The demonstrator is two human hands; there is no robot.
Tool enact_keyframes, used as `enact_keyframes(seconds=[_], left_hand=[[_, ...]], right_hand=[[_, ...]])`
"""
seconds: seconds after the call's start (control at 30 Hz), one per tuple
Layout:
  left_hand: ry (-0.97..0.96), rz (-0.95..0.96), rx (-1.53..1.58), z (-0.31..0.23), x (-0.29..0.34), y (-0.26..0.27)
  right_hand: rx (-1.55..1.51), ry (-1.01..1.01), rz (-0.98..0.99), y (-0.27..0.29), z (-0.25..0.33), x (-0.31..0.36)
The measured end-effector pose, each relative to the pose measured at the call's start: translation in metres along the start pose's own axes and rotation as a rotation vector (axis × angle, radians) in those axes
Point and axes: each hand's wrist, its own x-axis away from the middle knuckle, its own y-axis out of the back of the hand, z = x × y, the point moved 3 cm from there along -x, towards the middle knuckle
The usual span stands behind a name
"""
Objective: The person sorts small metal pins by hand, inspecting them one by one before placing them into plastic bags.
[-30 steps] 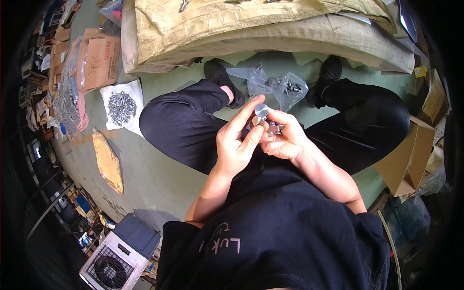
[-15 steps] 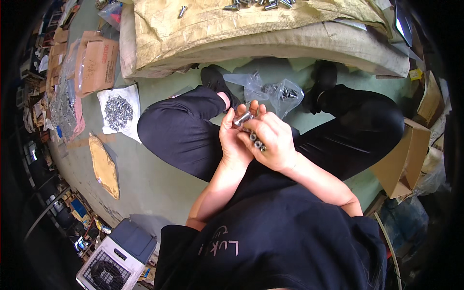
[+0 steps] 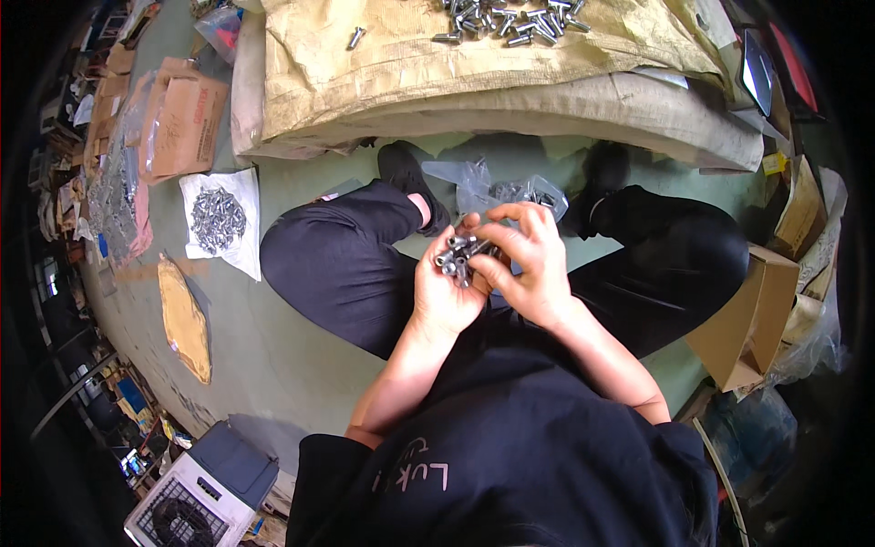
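Observation:
My left hand (image 3: 444, 296) is cupped palm up in front of my lap, holding a small heap of shiny metal bolts (image 3: 458, 262). Over it from the right comes my right hand (image 3: 536, 264), thumb and fingers closed on bolts at the heap's edge. How many bolts the right fingers grip is hidden. Between my feet lies a clear plastic bag (image 3: 469, 178) with more metal pieces. More loose bolts (image 3: 519, 23) are spread on the yellowish woven sheet (image 3: 392, 68) ahead of me, and a single bolt (image 3: 355, 37) lies apart at its left.
On the floor at left, a white sheet (image 3: 248, 251) carries a pile of small metal parts (image 3: 218, 219). Nearby are a cardboard box (image 3: 185, 118) and a tan flat piece (image 3: 185, 319). A fan unit (image 3: 200, 492) stands lower left, an open carton (image 3: 743, 314) right.
My right hand has lifted and its fingers have opened out somewhat, exposing more bolts in my left palm. The view has shifted, showing more of the bolts on the woven sheet.

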Motion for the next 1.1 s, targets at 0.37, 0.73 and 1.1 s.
enact_keyframes(seconds=[0.37, 0.73, 1.1], left_hand=[[0.022, 0.01, -0.185, -0.01, 0.006, -0.028], [0.053, -0.084, -0.398, -0.01, 0.015, -0.025], [0.0, -0.112, -0.655, -0.013, 0.025, -0.037]], right_hand=[[-0.072, -0.019, -0.059, 0.019, 0.002, -0.008], [-0.962, -0.605, -0.08, 0.008, -0.012, -0.001], [-1.236, -0.675, -0.036, -0.002, -0.022, 0.013]])
